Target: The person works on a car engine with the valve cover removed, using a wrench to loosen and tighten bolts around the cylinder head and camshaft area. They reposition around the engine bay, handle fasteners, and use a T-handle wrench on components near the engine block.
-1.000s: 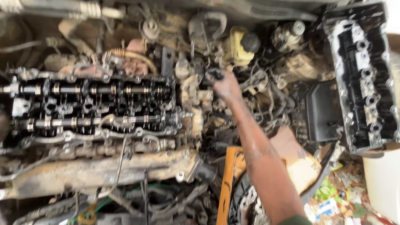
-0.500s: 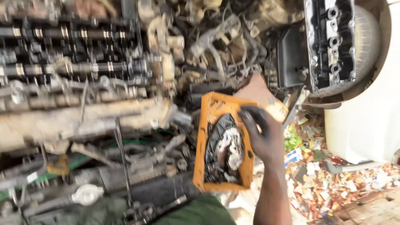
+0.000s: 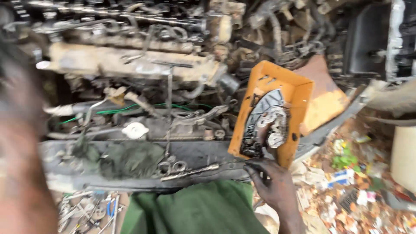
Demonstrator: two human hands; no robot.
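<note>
The right hand point(image 3: 273, 182) has come down from the engine point(image 3: 130, 65) at upper left to the orange tray point(image 3: 299, 93) right of centre, fingers curled at its near edge; the blurred left arm's hand cannot be told.

Packaging is seen only on the ground at the right, below the engine bay: a crumpled green wrapper point(image 3: 344, 158), a flattened blue-and-white packet point(image 3: 340, 178) just below it, and scattered white and red paper scraps point(image 3: 368, 197) among leaf litter. All are blurred. No labels, signs or screens are discernible.
</note>
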